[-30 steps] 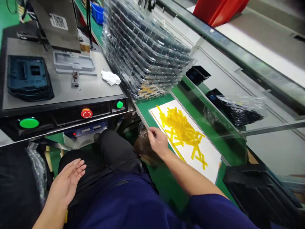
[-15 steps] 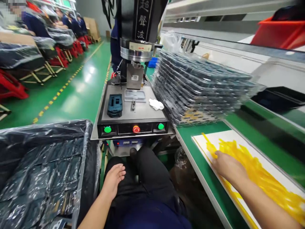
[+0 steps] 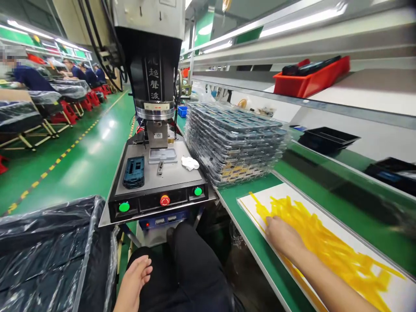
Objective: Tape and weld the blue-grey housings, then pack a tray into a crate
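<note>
Over my lap rests my left hand (image 3: 135, 277), fingers loosely apart and holding nothing. On the right, my right hand (image 3: 281, 234) touches the near left part of a pile of yellow strips (image 3: 325, 242) on a white board (image 3: 398, 290); its fingertips are hidden, so what they hold does not show. Ahead stands a black press machine (image 3: 152, 73) over a metal plate (image 3: 156, 177). On that plate lie a dark blue plastic case (image 3: 134, 172), a clear fixture (image 3: 162, 155), a small metal piece (image 3: 160, 168) and a white cloth (image 3: 190, 163).
A tall stack of clear trays (image 3: 234, 143) stands right of the machine. At lower left is a plastic-lined bin (image 3: 91, 242) of dark parts. A red bin (image 3: 312, 78) sits on the shelf. Green buttons and a red one line the machine's front edge. People sit far left.
The camera view has tilted up and turned right, so the machine and bins appear shifted left and lower. My right hand remains at the yellow strips, and my left hand stays over my lap.
</note>
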Tool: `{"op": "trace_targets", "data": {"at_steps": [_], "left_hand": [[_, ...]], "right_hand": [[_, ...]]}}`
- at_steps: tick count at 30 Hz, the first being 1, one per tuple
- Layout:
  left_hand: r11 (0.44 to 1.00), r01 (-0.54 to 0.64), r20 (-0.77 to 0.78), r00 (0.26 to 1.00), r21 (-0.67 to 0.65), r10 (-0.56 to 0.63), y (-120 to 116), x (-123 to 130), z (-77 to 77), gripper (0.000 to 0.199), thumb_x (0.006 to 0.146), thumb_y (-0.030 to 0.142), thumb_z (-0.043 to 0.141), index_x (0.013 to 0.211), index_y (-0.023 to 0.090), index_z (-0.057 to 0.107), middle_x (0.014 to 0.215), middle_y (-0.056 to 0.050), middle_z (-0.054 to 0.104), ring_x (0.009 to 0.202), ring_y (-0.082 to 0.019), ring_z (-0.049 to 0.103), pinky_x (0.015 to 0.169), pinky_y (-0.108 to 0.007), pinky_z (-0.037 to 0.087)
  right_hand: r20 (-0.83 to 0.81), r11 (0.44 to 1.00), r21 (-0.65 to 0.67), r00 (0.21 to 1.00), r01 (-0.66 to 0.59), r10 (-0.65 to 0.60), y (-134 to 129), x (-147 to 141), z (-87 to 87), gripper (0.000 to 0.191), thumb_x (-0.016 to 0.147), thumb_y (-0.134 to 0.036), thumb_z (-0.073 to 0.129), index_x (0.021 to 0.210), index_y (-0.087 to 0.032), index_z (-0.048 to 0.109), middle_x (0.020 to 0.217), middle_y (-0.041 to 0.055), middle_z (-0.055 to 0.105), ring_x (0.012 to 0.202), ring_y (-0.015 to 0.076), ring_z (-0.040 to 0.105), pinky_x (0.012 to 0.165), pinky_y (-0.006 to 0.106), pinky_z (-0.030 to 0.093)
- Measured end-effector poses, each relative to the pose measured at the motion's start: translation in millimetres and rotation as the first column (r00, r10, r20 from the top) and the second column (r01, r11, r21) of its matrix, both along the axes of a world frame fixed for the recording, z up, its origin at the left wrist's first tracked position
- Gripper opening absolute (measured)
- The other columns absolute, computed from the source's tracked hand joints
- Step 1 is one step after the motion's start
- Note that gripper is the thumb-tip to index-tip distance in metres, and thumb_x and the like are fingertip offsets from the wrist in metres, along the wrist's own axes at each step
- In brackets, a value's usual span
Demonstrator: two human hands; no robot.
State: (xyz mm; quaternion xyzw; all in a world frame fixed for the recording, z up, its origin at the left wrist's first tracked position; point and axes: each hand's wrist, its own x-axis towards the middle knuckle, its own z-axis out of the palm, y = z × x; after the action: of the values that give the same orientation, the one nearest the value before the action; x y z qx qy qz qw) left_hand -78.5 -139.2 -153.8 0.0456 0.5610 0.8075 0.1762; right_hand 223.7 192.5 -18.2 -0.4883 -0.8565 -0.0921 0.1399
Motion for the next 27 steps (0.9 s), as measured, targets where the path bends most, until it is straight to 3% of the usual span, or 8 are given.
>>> {"op": "trace_targets", "data": {"at_steps": [5, 12, 15, 18, 20, 22, 24, 27], "left_hand": [[0.996, -0.085, -0.199, 0.976, 0.035, 0.090, -6.5, -38.1, 32.8, 0.066, 0.044, 0.048, 0.091, 0.096, 0.014, 0.070, 0.086, -0.007, 0.074, 0.077, -0.022, 0.070, 0.065, -0.029, 0.051], [0.992, -0.127, -0.475, 0.872, 0.019, 0.121, -27.3, -65.2, 121.8, 0.070, 0.049, 0.060, 0.086, 0.102, 0.016, 0.069, 0.092, -0.006, 0.073, 0.088, -0.024, 0.068, 0.079, -0.035, 0.051], [0.979, -0.205, -0.601, 0.780, 0.018, 0.175, -29.7, -71.3, 156.9, 0.065, 0.058, 0.062, 0.079, 0.103, 0.017, 0.068, 0.093, -0.007, 0.073, 0.091, -0.026, 0.068, 0.087, -0.040, 0.052], [0.916, -0.402, -0.747, 0.611, -0.008, 0.262, -26.9, -78.9, 192.7, 0.052, 0.070, 0.057, 0.071, 0.104, 0.017, 0.069, 0.102, -0.012, 0.073, 0.097, -0.029, 0.068, 0.097, -0.046, 0.052], [0.834, -0.550, -0.829, 0.489, -0.050, 0.273, -21.5, -83.7, 217.2, 0.044, 0.075, 0.046, 0.067, 0.108, 0.016, 0.068, 0.110, -0.015, 0.072, 0.105, -0.032, 0.067, 0.103, -0.048, 0.050], [0.754, -0.649, -0.892, 0.395, -0.101, 0.220, -12.9, -87.9, 240.0, 0.044, 0.078, 0.036, 0.067, 0.116, 0.015, 0.067, 0.122, -0.018, 0.068, 0.122, -0.033, 0.062, 0.111, -0.047, 0.046], [0.685, -0.701, -0.900, 0.405, -0.196, 0.157, -1.6, -90.9, 259.0, 0.051, 0.081, 0.036, 0.069, 0.126, 0.013, 0.063, 0.134, -0.020, 0.063, 0.136, -0.034, 0.054, 0.117, -0.045, 0.040], [0.622, -0.698, -0.860, 0.504, -0.354, 0.075, 16.2, -92.6, 277.7, 0.066, 0.085, 0.044, 0.071, 0.138, 0.009, 0.055, 0.146, -0.027, 0.054, 0.141, -0.037, 0.050, 0.118, -0.045, 0.038]], "right_hand": [[-0.050, 1.000, -0.027, 0.999, 0.001, -0.002, -4.4, -0.2, 2.2, 0.037, 0.096, -0.003, 0.032, 0.115, -0.008, 0.063, 0.113, 0.0205, 0.066, 0.101, 0.0302, 0.071, 0.080, 0.037, 0.044], [-0.179, 0.996, -0.083, 0.984, -0.024, 0.008, -2.6, 6.3, 0.4, 0.042, 0.094, -0.004, 0.037, 0.129, -0.006, 0.059, 0.117, 0.0181, 0.067, 0.107, 0.0270, 0.069, 0.088, 0.036, 0.046], [-0.224, 0.998, -0.030, 0.974, -0.054, 0.046, -3.1, 9.4, -0.4, 0.042, 0.100, -0.012, 0.032, 0.122, -0.010, 0.067, 0.121, 0.0172, 0.068, 0.107, 0.0274, 0.069, 0.090, 0.038, 0.049], [-0.354, 0.979, 0.142, 0.915, -0.150, 0.191, -12.3, 5.2, 5.3, 0.039, 0.100, -0.026, 0.036, 0.118, -0.016, 0.070, 0.120, 0.0156, 0.069, 0.110, 0.0287, 0.067, 0.092, 0.039, 0.052], [-0.470, 0.928, 0.231, 0.801, -0.294, 0.371, -24.2, -7.0, 11.7, 0.035, 0.097, -0.035, 0.041, 0.106, -0.019, 0.070, 0.111, 0.0141, 0.071, 0.105, 0.0274, 0.068, 0.094, 0.038, 0.053], [-0.559, 0.859, 0.217, 0.662, -0.464, 0.499, -40.9, -28.1, 16.2, 0.034, 0.094, -0.044, 0.043, 0.099, -0.023, 0.068, 0.098, 0.0112, 0.073, 0.091, 0.0252, 0.070, 0.088, 0.036, 0.055], [-0.600, 0.771, 0.134, 0.568, -0.623, 0.564, -61.3, -55.7, 15.8, 0.036, 0.093, -0.051, 0.044, 0.098, -0.025, 0.069, 0.087, 0.0074, 0.073, 0.077, 0.0232, 0.069, 0.077, 0.035, 0.056], [-0.578, 0.569, 0.079, 0.428, -0.818, 0.695, -89.8, -99.7, 4.7, 0.038, 0.094, -0.053, 0.046, 0.097, -0.026, 0.073, 0.088, 0.0051, 0.076, 0.078, 0.0217, 0.071, 0.076, 0.033, 0.056]]}}
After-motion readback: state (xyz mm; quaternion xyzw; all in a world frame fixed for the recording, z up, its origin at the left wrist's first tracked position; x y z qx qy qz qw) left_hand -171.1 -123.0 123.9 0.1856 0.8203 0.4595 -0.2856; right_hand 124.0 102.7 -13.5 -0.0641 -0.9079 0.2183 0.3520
